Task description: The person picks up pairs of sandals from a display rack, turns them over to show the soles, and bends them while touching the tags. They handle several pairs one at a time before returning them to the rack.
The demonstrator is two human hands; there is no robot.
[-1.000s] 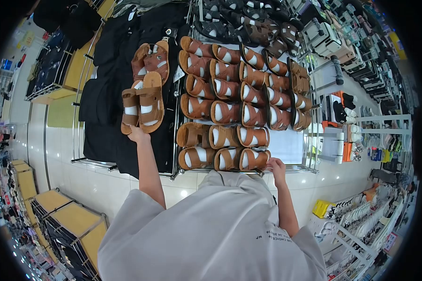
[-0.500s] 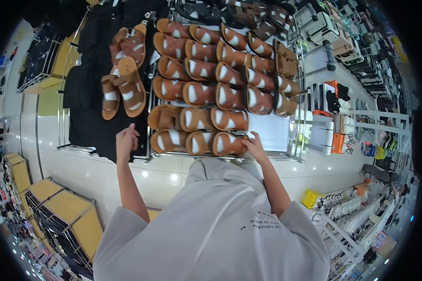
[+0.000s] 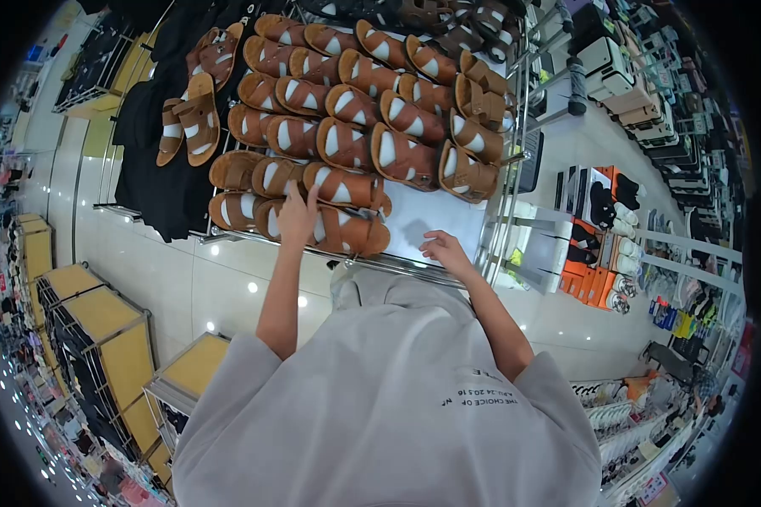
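Overlapping brown sandals [image 3: 344, 186], white filling [image 3: 386, 151] beneath wide straps [image 3: 410, 161]

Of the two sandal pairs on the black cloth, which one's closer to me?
The lighter brown pair; the redder pair lies farther from you, just beyond it.

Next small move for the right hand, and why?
Probably ease the right hand left to the nearest front-row brown sandal: it hovers open over the white shelf surface beside that row, and the left hand is at the same row.
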